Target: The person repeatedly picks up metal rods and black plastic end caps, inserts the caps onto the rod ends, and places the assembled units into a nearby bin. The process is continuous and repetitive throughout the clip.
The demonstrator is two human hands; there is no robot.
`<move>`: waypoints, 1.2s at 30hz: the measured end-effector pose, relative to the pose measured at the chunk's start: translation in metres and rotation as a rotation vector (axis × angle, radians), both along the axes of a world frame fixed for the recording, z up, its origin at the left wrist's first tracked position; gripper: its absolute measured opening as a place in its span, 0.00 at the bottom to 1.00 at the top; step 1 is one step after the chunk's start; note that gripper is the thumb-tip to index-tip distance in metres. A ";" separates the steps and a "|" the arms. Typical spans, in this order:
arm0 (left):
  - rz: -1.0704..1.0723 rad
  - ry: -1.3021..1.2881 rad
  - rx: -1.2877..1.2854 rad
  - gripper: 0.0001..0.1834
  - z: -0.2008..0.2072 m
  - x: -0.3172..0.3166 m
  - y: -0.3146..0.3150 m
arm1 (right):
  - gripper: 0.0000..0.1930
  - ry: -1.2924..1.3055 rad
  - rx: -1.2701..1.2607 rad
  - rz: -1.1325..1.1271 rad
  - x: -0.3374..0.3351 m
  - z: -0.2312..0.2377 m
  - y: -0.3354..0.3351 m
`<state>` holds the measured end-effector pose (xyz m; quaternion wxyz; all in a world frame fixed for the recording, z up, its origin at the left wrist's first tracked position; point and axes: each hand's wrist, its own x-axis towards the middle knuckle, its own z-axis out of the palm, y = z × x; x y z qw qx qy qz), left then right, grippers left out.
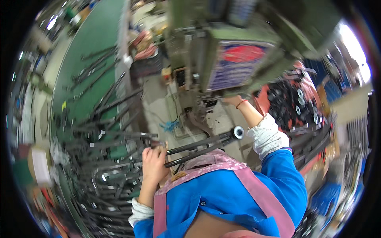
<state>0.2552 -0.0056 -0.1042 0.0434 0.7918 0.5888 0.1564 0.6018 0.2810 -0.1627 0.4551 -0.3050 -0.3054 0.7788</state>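
Note:
My left hand (pixel 154 162) is closed around a long black metal part (pixel 194 152) made of two bars lying side by side. This part stretches to the right across my front, and a round ring-shaped end (pixel 238 132) with a pale centre shows at its far tip. My right hand (pixel 233 100) reaches forward to the working area of a green machine (pixel 258 33), under its sign panel. The fingers of that hand are blurred and partly hidden by the machine, so what they touch does not show.
A green table (pixel 89 31) at left carries many black metal bars (pixel 115 158), heaped close to my left arm. At right, a reddish tray (pixel 313 85) holds small black parts and a few rings. Blue rags or wires (pixel 169 126) lie on the machine base.

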 end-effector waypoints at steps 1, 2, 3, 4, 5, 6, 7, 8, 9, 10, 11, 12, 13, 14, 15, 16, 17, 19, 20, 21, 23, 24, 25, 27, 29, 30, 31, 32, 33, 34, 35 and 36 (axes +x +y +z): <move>-0.019 -0.016 -0.019 0.31 -0.005 0.005 -0.006 | 0.16 -0.521 0.404 0.014 -0.010 0.000 0.010; -0.009 0.002 -0.108 0.33 -0.012 0.010 -0.010 | 0.15 -0.930 0.716 0.023 -0.024 -0.001 0.027; -0.021 0.008 -0.097 0.33 -0.007 0.017 -0.012 | 0.15 -1.161 0.906 0.005 -0.036 -0.003 0.041; 0.006 0.003 -0.082 0.33 -0.009 0.023 -0.013 | 0.14 -1.240 1.003 0.018 -0.047 -0.002 0.054; 0.030 -0.002 -0.068 0.33 -0.012 0.029 -0.014 | 0.14 -1.275 1.080 0.053 -0.063 -0.004 0.067; 0.061 -0.014 -0.074 0.33 -0.011 0.034 -0.012 | 0.13 -1.325 1.156 0.078 -0.078 -0.011 0.085; 0.090 -0.025 -0.076 0.32 -0.008 0.037 -0.010 | 0.13 -1.373 1.214 0.108 -0.093 -0.017 0.100; 0.117 -0.036 -0.080 0.32 -0.006 0.040 -0.009 | 0.13 -1.420 1.257 0.118 -0.101 -0.026 0.106; 0.137 -0.034 -0.075 0.32 -0.005 0.042 -0.007 | 0.12 -1.459 1.287 0.142 -0.109 -0.034 0.117; 0.153 -0.033 -0.070 0.31 -0.005 0.044 -0.007 | 0.12 -1.495 1.307 0.165 -0.116 -0.043 0.128; 0.166 -0.031 -0.066 0.31 -0.004 0.046 -0.006 | 0.11 -1.504 1.335 0.165 -0.118 -0.052 0.136; 0.185 -0.037 -0.072 0.30 -0.005 0.048 -0.006 | 0.10 -1.490 1.386 0.158 -0.124 -0.051 0.138; 0.201 -0.043 -0.077 0.30 -0.006 0.049 -0.006 | 0.09 -1.443 1.389 0.134 -0.126 -0.051 0.138; 0.214 -0.049 -0.083 0.29 -0.007 0.050 -0.006 | 0.08 -1.430 1.386 0.120 -0.128 -0.051 0.135; 0.213 -0.059 -0.084 0.28 -0.008 0.051 -0.006 | 0.07 -1.421 1.382 0.104 -0.128 -0.048 0.132; 0.210 -0.070 -0.085 0.28 -0.009 0.051 -0.006 | 0.07 -1.415 1.374 0.089 -0.129 -0.045 0.130; 0.205 -0.081 -0.087 0.27 -0.011 0.051 -0.007 | 0.07 -1.410 1.365 0.073 -0.130 -0.043 0.128; 0.192 -0.086 -0.092 0.27 -0.013 0.051 -0.007 | 0.06 -1.409 1.360 0.048 -0.131 -0.036 0.127; 0.184 -0.088 -0.095 0.26 -0.014 0.051 -0.007 | 0.06 -1.414 1.362 0.045 -0.131 -0.034 0.125; 0.181 -0.096 -0.093 0.26 -0.013 0.051 -0.007 | 0.06 -1.418 1.361 0.041 -0.131 -0.033 0.123; 0.171 -0.111 -0.090 0.26 -0.011 0.050 -0.004 | 0.06 -1.315 1.410 -0.016 -0.127 -0.031 0.127; 0.170 -0.106 -0.088 0.26 -0.012 0.049 -0.005 | 0.06 -1.264 1.427 -0.043 -0.125 -0.026 0.124; 0.167 -0.100 -0.086 0.27 -0.015 0.048 -0.005 | 0.07 -1.301 1.415 -0.038 -0.123 -0.020 0.122; 0.151 -0.095 -0.091 0.27 -0.016 0.045 -0.006 | 0.08 -1.191 1.227 0.013 -0.110 0.001 0.102; 0.123 -0.094 -0.105 0.27 -0.015 0.041 -0.006 | 0.09 -1.326 1.298 0.132 -0.080 -0.020 0.107; 0.111 -0.107 -0.045 0.28 -0.018 0.041 -0.004 | 0.09 -1.351 1.350 0.098 -0.060 -0.021 0.089; 0.098 -0.106 -0.043 0.28 -0.018 0.039 -0.003 | 0.10 -1.371 1.413 0.073 -0.045 -0.023 0.070; 0.082 -0.104 -0.041 0.28 -0.018 0.037 -0.003 | 0.11 -1.391 1.475 0.048 -0.030 -0.024 0.047; 0.072 -0.103 -0.037 0.29 -0.017 0.035 -0.002 | 0.12 -1.409 1.542 0.025 -0.017 -0.023 0.026; 0.069 -0.113 -0.048 0.29 -0.017 0.033 -0.002 | 0.13 -1.421 1.609 0.002 -0.008 -0.024 0.008; 0.061 -0.110 -0.051 0.29 -0.018 0.032 -0.001 | 0.12 -1.298 1.268 0.147 -0.011 0.001 -0.014; 0.050 -0.103 -0.054 0.29 -0.019 0.031 0.000 | 0.12 -1.150 0.929 0.265 -0.025 0.047 -0.040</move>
